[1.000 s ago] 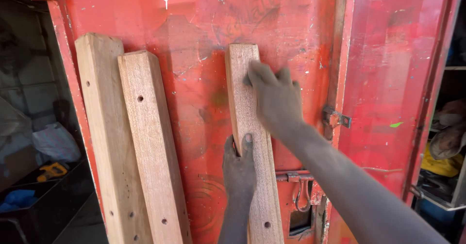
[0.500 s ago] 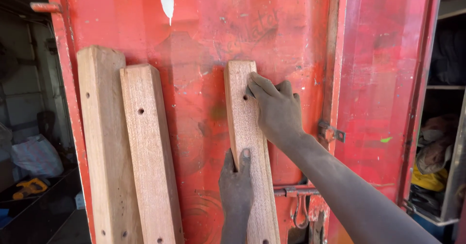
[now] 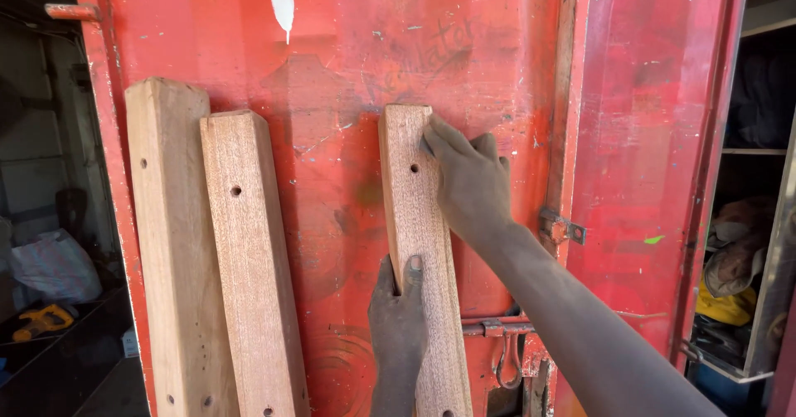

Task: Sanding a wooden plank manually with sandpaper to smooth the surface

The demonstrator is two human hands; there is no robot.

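- Against the red metal door [image 3: 348, 69], a wooden plank [image 3: 419, 218] stands nearly upright, its top leaning on the paint and its lower end running out of view at the bottom edge.
- Right hand [image 3: 468, 181]: laid flat on the plank's upper right edge, fingers spread over the face just beside a drilled hole; it presses and steadies rather than closing around the wood.
- Left hand [image 3: 398, 317]: lower down on the same plank, thumb on the face and fingers wrapped round the left edge, grasping it from below.
- Two more planks lean on the door to the left, well apart from the held one: a thicker plank [image 3: 170, 243] next the door's edge and a drilled plank [image 3: 249, 259] touching it on its right.
- A hinge bracket [image 3: 564, 228] and a latch bar [image 3: 502, 330] sit on the door just right of the held plank.
- By my judgement the step in hand is setting this plank against the door, or lifting it off; the pictures cannot settle which.
- Either way, the next move calls for a firm hold at both points, keeping the lower end from sliding and the wood from catching the latch bar.
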